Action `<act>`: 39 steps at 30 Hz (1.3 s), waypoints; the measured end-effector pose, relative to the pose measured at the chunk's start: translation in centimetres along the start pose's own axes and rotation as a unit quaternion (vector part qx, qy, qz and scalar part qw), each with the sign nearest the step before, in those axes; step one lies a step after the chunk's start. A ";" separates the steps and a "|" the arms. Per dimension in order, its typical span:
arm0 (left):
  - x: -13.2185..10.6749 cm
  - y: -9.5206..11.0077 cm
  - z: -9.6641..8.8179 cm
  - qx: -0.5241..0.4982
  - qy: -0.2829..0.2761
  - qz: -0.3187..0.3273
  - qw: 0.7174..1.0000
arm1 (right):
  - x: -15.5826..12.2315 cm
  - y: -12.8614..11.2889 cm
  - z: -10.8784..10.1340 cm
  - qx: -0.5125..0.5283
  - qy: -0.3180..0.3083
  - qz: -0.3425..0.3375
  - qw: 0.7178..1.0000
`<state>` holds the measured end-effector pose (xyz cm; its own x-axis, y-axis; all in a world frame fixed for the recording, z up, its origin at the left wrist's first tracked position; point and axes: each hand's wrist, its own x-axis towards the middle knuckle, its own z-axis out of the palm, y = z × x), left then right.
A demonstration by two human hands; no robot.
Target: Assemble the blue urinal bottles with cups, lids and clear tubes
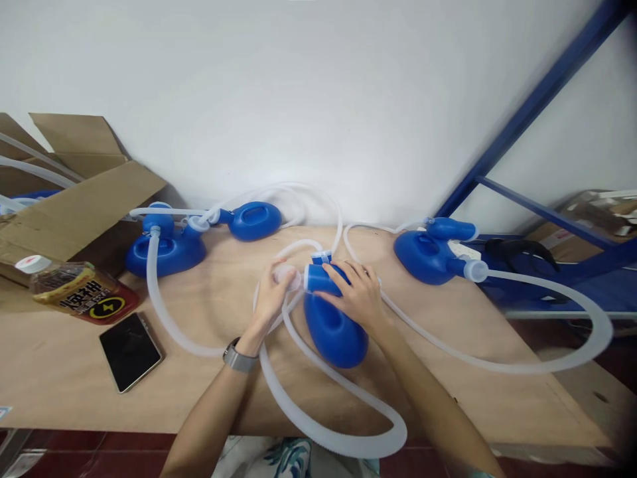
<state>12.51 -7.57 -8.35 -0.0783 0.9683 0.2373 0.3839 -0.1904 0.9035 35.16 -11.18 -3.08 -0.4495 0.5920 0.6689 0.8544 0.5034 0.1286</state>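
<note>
In the head view, my left hand [271,292] is closed round a translucent white cap [287,273]. My right hand [361,292] lies over a blue plastic cup [318,279], its fingers curled across it. The cap is close to the cup's left-facing mouth; I cannot tell whether they touch. Below the cup, a blue urinal bottle [336,335] rests on the table, partly covered by my right hand. A ribbed white hose [323,431] loops from near my left hand past the table's front edge and back.
Similar blue urinal bottles with hoses stand at the left [166,255], at the back [255,221] and at the right [423,257]. A drink bottle [84,292], a phone [131,352] and an open cardboard box [84,206] occupy the table's left side. A blue metal frame [527,106] rises at right.
</note>
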 end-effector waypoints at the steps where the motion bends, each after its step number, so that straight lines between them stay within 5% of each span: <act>1: 0.1 -0.4 -0.8 0.000 0.015 -0.002 1.000 | 0.0 0.0 0.0 0.002 0.001 0.005 1.000; 5: 1.0 -1.9 -5.2 0.042 0.103 -0.061 0.992 | -0.1 0.2 -0.1 0.005 -0.002 0.016 1.000; 9: 2.2 -3.0 -9.1 0.102 0.089 -0.112 0.984 | -0.1 0.5 -0.3 0.006 0.006 0.012 1.000; 14: 1.8 -1.5 -9.0 0.222 0.163 -0.010 0.961 | -0.1 0.4 -0.4 -0.011 0.024 0.006 1.000; 16: 1.1 0.4 -7.5 0.189 0.090 0.032 0.977 | 0.0 0.3 -0.4 -0.015 0.025 0.003 1.000; 18: 0.3 2.6 -5.6 0.112 -0.053 0.085 0.989 | 0.0 0.3 -0.4 -0.013 0.028 -0.006 0.999; 20: -0.4 4.8 -3.8 0.052 -0.162 0.149 0.974 | 0.0 0.5 -0.3 -0.006 0.038 -0.017 0.999; 23: -0.9 6.8 -2.1 0.021 -0.196 0.183 0.963 | 0.0 0.8 -0.3 0.018 0.048 -0.020 0.998; 26: -0.5 7.1 -2.3 -0.014 -0.241 0.185 0.953 | -0.2 1.4 -0.4 0.060 0.027 -0.031 0.997; 30: 0.8 5.8 -5.6 0.005 -0.303 0.141 0.943 | -0.7 2.4 -0.7 0.072 0.008 -0.042 0.996; 32: 1.7 4.3 -8.0 0.078 -0.261 0.100 0.957 | -0.9 2.7 -0.8 0.060 0.011 -0.031 0.998; 34: 2.6 2.2 -10.3 0.217 -0.161 0.051 0.961 | -1.2 2.7 -0.8 0.052 0.011 -0.027 0.998; 36: 3.3 0.0 -12.0 0.367 -0.047 -0.026 0.929 | -1.4 2.5 -0.6 0.049 0.012 -0.014 0.999; 39: 3.6 -2.8 -13.2 0.422 -0.017 -0.061 0.904 | -1.8 2.1 -0.3 0.050 0.036 0.077 0.995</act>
<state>-0.95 -5.72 -5.30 -0.1458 0.9807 0.1301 0.9406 0.0967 0.3253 37.85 -11.35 -3.83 -0.2920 0.6224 0.7262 0.8803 0.4718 -0.0503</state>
